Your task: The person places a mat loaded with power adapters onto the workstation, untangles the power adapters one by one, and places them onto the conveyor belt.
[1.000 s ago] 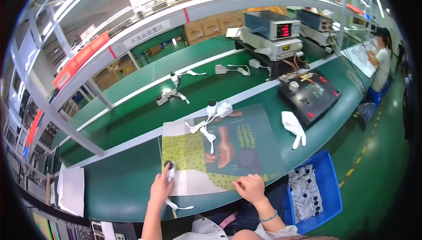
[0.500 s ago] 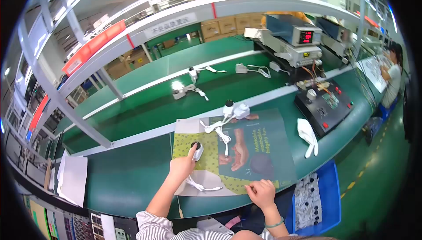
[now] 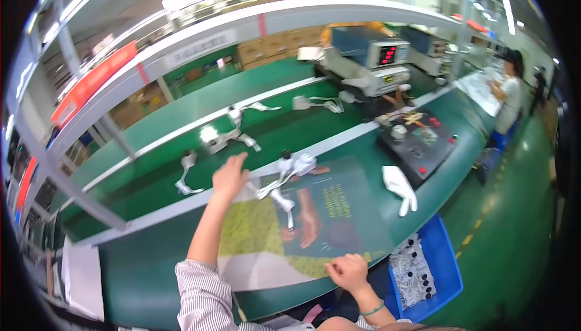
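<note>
My left hand [image 3: 230,176] reaches over the metal rail, its fingers stretched out and nothing seen in them. Left of it, a white plug charger with a dark end and a white cable [image 3: 189,160] lies on the green conveyor belt [image 3: 151,176]. Beyond the fingertips are further white chargers [image 3: 219,143] with cables. My right hand [image 3: 349,272] rests at the front edge of the printed mat [image 3: 254,270], fingers curled in and nothing visible in them. At the mat's far edge, white plug chargers [image 3: 304,163] lie with their cables toward me.
A black test box [image 3: 417,146] with red buttons stands right, with instruments [image 3: 381,64] behind it. A white glove [image 3: 399,188] lies nearby. A blue bin [image 3: 448,270] of bagged parts is below right. White sheets [image 3: 83,279] lie left. A person [image 3: 510,89] sits far right.
The charger that was under my left hand on the mat now lies on the belt. My left hand has moved forward and let go. The view has shifted; my right hand stays near the mat's edge.
</note>
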The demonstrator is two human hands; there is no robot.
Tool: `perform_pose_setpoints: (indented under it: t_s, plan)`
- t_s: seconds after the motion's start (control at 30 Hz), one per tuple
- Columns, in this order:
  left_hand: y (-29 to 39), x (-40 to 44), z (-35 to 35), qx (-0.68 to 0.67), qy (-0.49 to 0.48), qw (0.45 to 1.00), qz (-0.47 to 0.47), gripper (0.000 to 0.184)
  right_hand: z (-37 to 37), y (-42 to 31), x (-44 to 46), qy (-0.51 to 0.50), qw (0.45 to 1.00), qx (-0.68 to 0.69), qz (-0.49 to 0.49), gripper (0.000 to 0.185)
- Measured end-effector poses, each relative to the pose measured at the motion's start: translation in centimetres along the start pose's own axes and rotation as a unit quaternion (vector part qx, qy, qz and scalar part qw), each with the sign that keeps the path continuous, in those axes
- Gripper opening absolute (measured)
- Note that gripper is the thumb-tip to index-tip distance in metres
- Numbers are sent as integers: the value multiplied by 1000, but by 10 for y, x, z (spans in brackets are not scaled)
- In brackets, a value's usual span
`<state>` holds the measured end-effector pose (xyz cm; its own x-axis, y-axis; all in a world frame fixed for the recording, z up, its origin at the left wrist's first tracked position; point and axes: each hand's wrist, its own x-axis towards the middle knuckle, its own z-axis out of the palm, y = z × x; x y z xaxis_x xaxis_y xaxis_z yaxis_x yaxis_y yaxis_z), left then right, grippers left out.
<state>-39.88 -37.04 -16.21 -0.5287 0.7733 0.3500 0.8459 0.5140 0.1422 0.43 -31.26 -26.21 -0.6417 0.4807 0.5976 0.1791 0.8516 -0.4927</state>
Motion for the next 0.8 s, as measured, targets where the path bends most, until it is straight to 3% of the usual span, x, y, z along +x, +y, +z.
perform_pose_setpoints:
  t_s: [0.03, 0.13, 0.2, 0.3, 0.43, 0.53, 0.7, 0.8]
  plan:
    - [29, 11, 11, -45, -54, 998, 2, 60, 2, 3, -2, 3, 1000, -2, -6, 17]
    - [83, 38, 59, -142, -73, 980, 122, 81, -2, 2, -1, 7, 1000, -9, -17, 18]
    - [102, 52, 89, -51, -43, 985, 158, 88, 0, 4, -3, 12, 1000, -7, -23, 18]
    - [116, 60, 107, -8, -88, 990, 107, 83, -2, 0, -3, 11, 1000, -9, -10, 19]
    - [106, 67, 128, -79, -30, 993, 84, 61, -1, 1, -3, 23, 1000, 2, -8, 19]
    - [99, 65, 121, -75, -40, 994, 63, 63, -1, 0, -4, 21, 1000, 0, -14, 20]
    - [102, 33, 51, -32, 52, 994, 89, 59, -1, 0, -1, 6, 1000, -2, -20, 23]
    - [107, 0, 13, -119, 1, 985, 122, 59, -4, -1, 0, 0, 1000, 1, -13, 23]
